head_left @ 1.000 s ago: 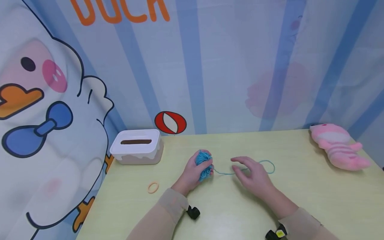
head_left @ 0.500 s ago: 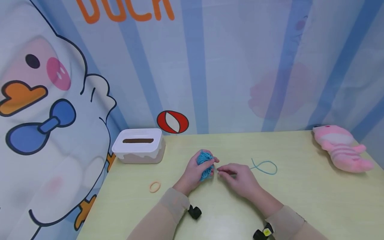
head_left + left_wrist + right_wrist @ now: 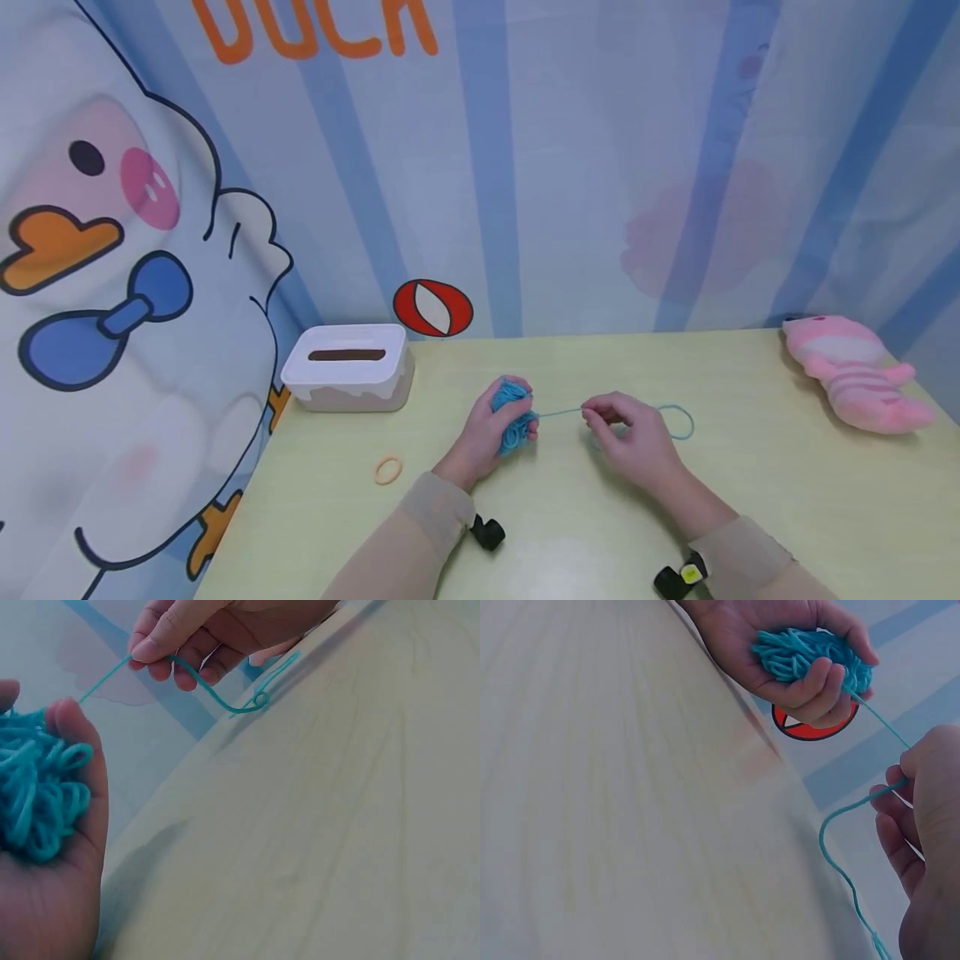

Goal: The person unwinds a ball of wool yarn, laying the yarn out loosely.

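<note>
Here, seen from the head camera, the centre of the clock is a bundle of blue yarn [image 3: 517, 432] above a pale wooden table [image 3: 585, 533]. Farthest left, between nine and ten o'clock, a big white duck [image 3: 112, 450] is printed on the striped blue backdrop [image 3: 577, 167]. Nearer, also between nine and ten, a white-and-beige box [image 3: 347, 396] with a slot in its lid stands at the back of the table. Between eight and nine, a small peach ring [image 3: 377, 474] lies flat. Near eleven is a printed red-and-white ball [image 3: 457, 308]. The left hand [image 3: 480, 433] comes in from seven o'clock, clamped around the bundle, thumb across it. A strand [image 3: 562, 412] leaves the bundle toward three o'clock, drawn straight to the right hand [image 3: 637, 437], whose thumb and fingertip are together, pinching it. Past those fingers a loose tail [image 3: 823, 836] of yarn curves away. Farthest right, just before three, a pink striped plush toy [image 3: 858, 383] lies on the table.
</note>
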`<state>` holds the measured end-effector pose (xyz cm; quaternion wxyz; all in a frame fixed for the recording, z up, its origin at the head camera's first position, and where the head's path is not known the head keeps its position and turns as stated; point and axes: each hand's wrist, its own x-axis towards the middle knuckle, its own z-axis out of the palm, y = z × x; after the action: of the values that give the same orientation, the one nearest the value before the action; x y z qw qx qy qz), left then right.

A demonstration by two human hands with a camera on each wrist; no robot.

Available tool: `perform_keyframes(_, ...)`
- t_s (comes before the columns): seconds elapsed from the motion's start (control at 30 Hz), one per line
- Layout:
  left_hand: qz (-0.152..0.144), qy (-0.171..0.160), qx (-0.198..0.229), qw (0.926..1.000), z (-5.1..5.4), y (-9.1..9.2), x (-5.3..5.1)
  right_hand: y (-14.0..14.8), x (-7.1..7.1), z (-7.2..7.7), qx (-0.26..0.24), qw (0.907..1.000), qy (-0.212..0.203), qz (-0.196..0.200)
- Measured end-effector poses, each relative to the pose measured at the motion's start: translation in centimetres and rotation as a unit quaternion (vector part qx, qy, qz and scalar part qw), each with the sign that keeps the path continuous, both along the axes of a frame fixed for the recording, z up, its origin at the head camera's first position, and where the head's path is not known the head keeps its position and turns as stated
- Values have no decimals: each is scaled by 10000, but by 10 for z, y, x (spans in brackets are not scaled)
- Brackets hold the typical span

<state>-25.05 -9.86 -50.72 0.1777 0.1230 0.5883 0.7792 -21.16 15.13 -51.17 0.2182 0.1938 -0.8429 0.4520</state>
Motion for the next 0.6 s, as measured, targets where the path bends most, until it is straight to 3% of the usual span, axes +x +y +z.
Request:
perform_keyframes(0.3, 188, 120, -224, 9995, -4, 0, -2, 36, 3, 3, -387, 9983, -115, -409)
perform_keyframes(0.6, 239, 129, -48, 9996, -2, 0, -1, 69, 3, 3, -346, 9946, -443, -873)
